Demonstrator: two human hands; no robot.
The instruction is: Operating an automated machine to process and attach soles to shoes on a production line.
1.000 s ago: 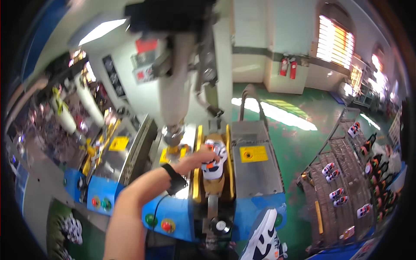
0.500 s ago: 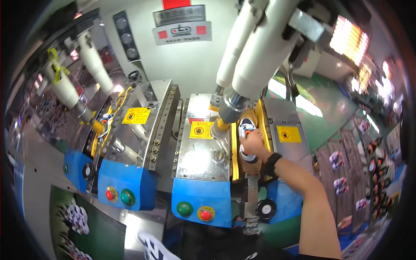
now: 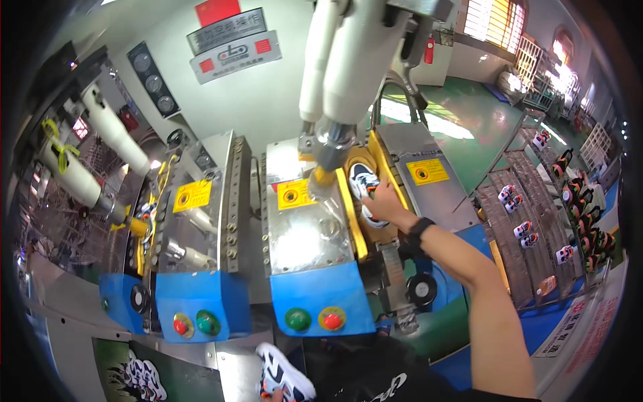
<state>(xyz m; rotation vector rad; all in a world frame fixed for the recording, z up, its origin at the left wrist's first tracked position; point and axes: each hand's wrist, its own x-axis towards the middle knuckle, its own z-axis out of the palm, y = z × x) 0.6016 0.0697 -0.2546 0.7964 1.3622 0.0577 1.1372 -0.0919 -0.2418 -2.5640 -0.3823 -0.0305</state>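
Your right hand [image 3: 383,204] reaches out on a bare forearm with a black wristband [image 3: 416,234], and its fingers are closed around the sneaker [image 3: 365,191] seated in the press station [image 3: 348,201]. That sneaker is white with dark blue panels and a touch of orange. It lies sole toward you in the yellow-lined cradle [image 3: 353,221], directly under the grey ram [image 3: 331,144] that hangs from two pale cylinders [image 3: 348,60]. Your fingers cover its near end, so you cannot see the whole shoe.

A second sneaker [image 3: 284,375] of the same colours sits at the bottom edge. Your left hand [image 3: 273,396] is barely in view beneath it, cut off by the frame, so whether it grips that shoe cannot be told.

You have two blue control boxes in front of you, each with one red and one green button: the left box [image 3: 194,311] and the right box [image 3: 321,308]. Three yellow warning labels show on the metal plates. On the wire racks [image 3: 529,228] to your right, small shoes stand in rows, too tiny and bent by the lens to count. The far-left station [image 3: 144,221] is partly hidden behind pipes.
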